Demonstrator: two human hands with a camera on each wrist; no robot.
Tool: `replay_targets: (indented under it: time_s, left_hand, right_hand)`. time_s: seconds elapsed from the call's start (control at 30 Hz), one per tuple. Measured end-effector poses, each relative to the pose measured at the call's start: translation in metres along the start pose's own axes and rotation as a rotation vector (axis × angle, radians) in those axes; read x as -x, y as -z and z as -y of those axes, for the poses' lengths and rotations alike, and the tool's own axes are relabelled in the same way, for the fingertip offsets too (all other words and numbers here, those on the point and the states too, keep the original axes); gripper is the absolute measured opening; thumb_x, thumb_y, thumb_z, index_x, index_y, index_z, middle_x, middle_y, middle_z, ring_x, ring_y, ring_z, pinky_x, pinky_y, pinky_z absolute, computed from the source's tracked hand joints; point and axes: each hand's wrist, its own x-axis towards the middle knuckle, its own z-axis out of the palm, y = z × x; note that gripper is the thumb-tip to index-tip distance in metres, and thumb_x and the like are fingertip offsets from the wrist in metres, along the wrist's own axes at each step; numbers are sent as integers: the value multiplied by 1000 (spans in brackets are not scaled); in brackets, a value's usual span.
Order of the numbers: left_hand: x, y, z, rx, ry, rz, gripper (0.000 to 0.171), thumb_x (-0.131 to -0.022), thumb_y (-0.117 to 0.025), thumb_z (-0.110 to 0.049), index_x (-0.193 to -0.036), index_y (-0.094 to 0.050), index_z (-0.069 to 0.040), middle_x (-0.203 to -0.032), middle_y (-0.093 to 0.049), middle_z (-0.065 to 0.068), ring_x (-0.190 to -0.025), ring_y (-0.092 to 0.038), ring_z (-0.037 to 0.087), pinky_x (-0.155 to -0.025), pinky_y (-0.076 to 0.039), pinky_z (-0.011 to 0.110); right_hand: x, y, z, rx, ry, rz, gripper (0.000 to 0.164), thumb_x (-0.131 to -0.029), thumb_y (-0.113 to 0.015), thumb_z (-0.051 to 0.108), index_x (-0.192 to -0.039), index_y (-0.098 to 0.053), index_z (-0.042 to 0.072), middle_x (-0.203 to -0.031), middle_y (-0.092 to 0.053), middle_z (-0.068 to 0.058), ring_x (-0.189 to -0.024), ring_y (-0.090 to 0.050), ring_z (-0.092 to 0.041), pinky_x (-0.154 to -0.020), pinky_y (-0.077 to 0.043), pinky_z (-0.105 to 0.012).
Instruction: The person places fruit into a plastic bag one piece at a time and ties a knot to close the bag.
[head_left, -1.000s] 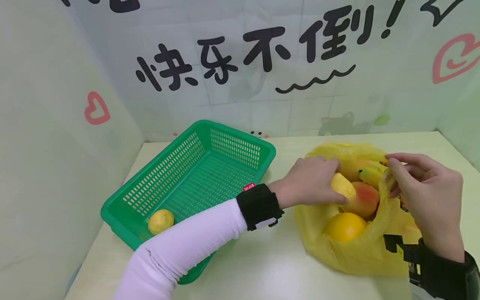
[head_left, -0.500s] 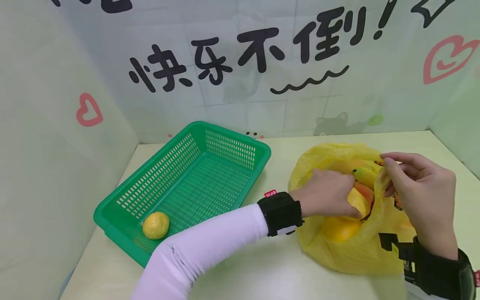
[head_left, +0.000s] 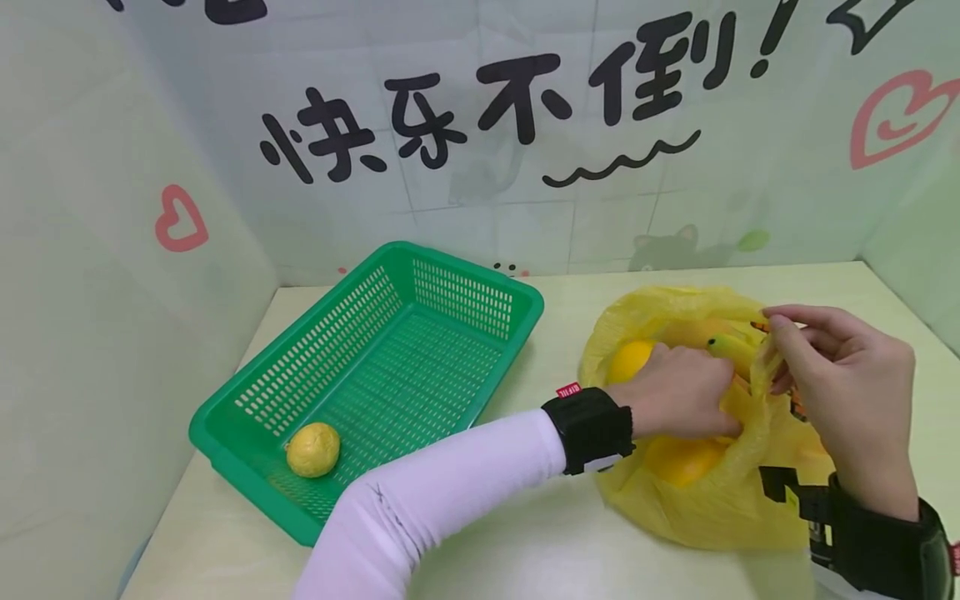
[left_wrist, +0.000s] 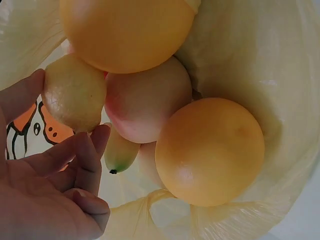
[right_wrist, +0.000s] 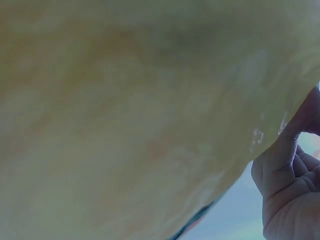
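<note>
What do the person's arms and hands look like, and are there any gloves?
On the left there's a pale lilac sleeve and a black wristband with a little red tag. The right wears a black band too. The left hand and right hand have no gloves.

A pale table point(head_left: 517, 542) carries a green basket point(head_left: 427, 350) — and a yellow plastic bag point(head_left: 678, 517).

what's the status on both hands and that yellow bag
Left hand inside yellow bag, pinching pale yellow fruit. Right hand pinching bag's rim. Orange-yellow fruit and pinkish fruit crowding close.
</note>
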Motion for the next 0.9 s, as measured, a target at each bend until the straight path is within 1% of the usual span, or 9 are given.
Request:
replay_targets:
  time_s: [0.13, 0.27, 0.37, 0.43, 0.5, 0.57, 0.67, 0.77, 0.9]
  left_hand:
    - [-3, -4, 0, -45, -19, -7, 25, -94, -59, -43, -78, -55, -24, -72, -48, -9, -73, -52, 5, -72, -31, 24]
    - [-6, -6, 0, -39, -25, 0, 25, -95, -59, -40, -76, -54, -24, -71, -47, -9, -73, -52, 5, -73, -30, 23]
    - [-9, -7, 0, -44, -26, 13, 21, -94, -60, -40, -79, -54, -26, -73, -48, -10, -76, -52, 5, -74, -30, 24]
    - [-10, -8, -1, -54, -26, 26, 18, -94, -60, -41, -85, -55, -27, -78, -50, -10, -79, -52, 6, -76, -30, 24]
    - [-10, -9, -1, -69, -23, 43, 14, -95, -59, -44, -94, -57, -29, -88, -52, -12, -86, -51, 5, -78, -30, 25]
    - [-10, -10, -1, -89, -20, 61, 16, -96, -56, -46, -103, -58, -32, -99, -53, -13, -91, -51, 5, -81, -30, 26]
    - [-10, -11, -1, -123, -15, 85, 23, -97, -52, -49, -114, -57, -34, -114, -51, -14, -98, -49, 5, -85, -29, 27]
    - [-10, -12, -3, -157, -15, 98, 29, -99, -49, -51, -121, -55, -34, -122, -49, -13, -100, -50, 7, -87, -28, 28]
    - [-10, -12, -4, -181, -4, 111, 35, -100, -45, -51, -130, -49, -34, -124, -48, -13, -102, -49, 8, -88, -28, 28]
  right_hand:
    - [-1, -1, 1, -2, 2, -2, 19, -94, -66, 21, -104, -71, 6, -57, -60, 17, -44, -54, -6, -43, -44, -18]
    - [-2, -1, 2, 0, -8, -1, 19, -94, -66, 21, -105, -71, 6, -58, -61, 17, -44, -54, -6, -43, -44, -18]
    - [-1, -1, 1, 1, -19, -1, 19, -94, -66, 22, -105, -71, 7, -58, -61, 17, -44, -54, -7, -42, -44, -19]
    - [-1, -1, 1, 0, -23, 1, 19, -94, -66, 22, -105, -71, 7, -58, -61, 17, -44, -54, -7, -42, -44, -19]
    - [0, -1, 1, 3, -23, 2, 20, -94, -66, 22, -105, -71, 7, -58, -61, 17, -44, -54, -7, -41, -43, -20]
    - [0, -1, 0, 6, -19, 5, 20, -95, -65, 23, -106, -71, 7, -58, -61, 17, -44, -54, -7, -41, -43, -20]
    - [-1, -2, 0, 9, -14, 7, 20, -95, -65, 23, -106, -71, 8, -58, -61, 18, -44, -54, -7, -41, -43, -20]
    - [-1, -1, 0, 7, -11, 8, 20, -95, -65, 23, -106, -71, 8, -58, -61, 17, -44, -54, -7, -41, -43, -20]
    - [-1, -1, 0, -6, -9, 8, 19, -95, -65, 22, -105, -71, 7, -58, -61, 17, -44, -54, -7, -41, -43, -20]
